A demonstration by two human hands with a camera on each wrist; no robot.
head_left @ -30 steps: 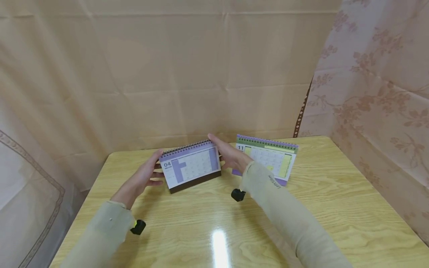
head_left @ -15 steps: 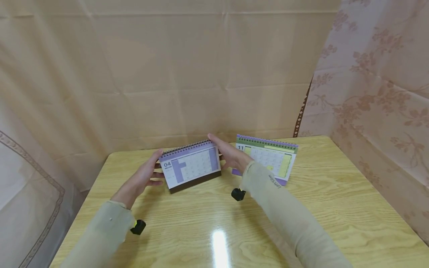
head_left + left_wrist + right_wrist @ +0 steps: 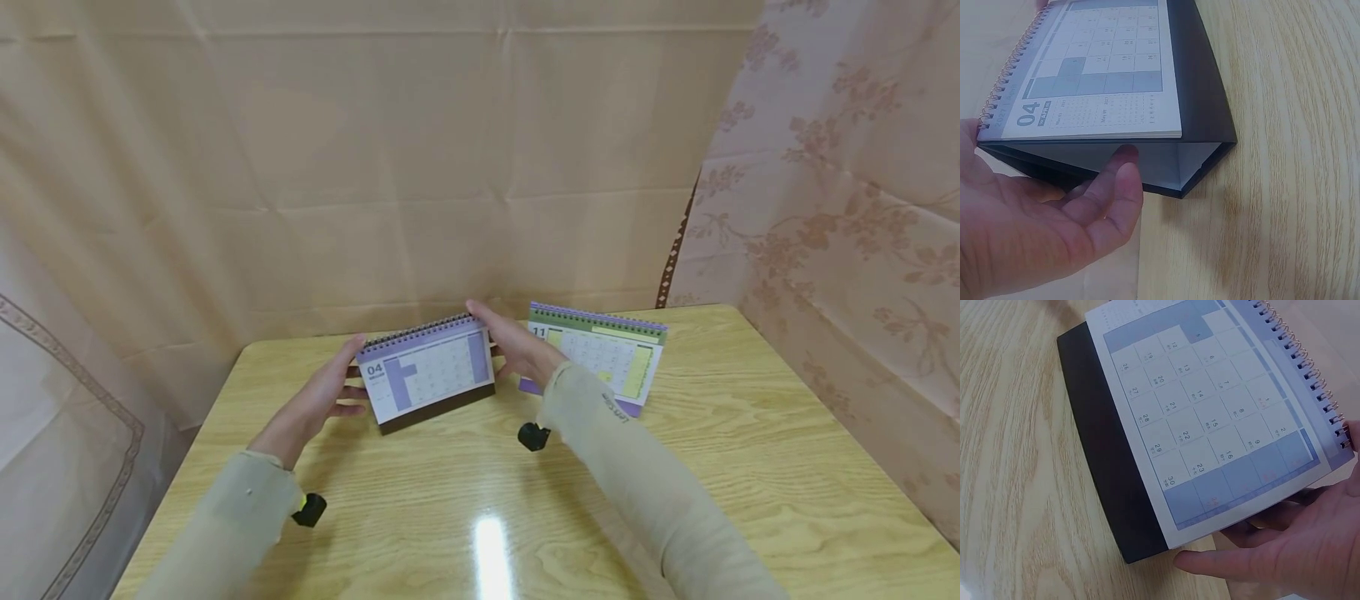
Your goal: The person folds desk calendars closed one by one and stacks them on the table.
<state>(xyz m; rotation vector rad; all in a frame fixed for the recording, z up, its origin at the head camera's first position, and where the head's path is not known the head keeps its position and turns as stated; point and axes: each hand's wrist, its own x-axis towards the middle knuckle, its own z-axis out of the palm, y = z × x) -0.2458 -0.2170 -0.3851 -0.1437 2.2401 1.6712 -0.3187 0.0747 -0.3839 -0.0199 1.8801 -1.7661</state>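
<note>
1. Grasped between left grip (image 3: 318, 404) and right grip (image 3: 519, 347): purple-headed April calendar (image 3: 431, 373), near the far edge of the bench (image 3: 405, 517).
2. Lengthwise from grip to grip, slanting away rightward, equally near both.

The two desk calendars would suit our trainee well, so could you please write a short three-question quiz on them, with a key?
1. Fill in: the left hand and the right hand are at opposite ends of the held calendar, whose large printed number is ___.
2. True or false: in the head view, the other calendar stands to the left of the held calendar.
3. Which of these colours shows along the top of the other calendar? A) red; B) green; C) orange.

Key: 1. 04; 2. False, it stands to the right; 3. B.
</note>
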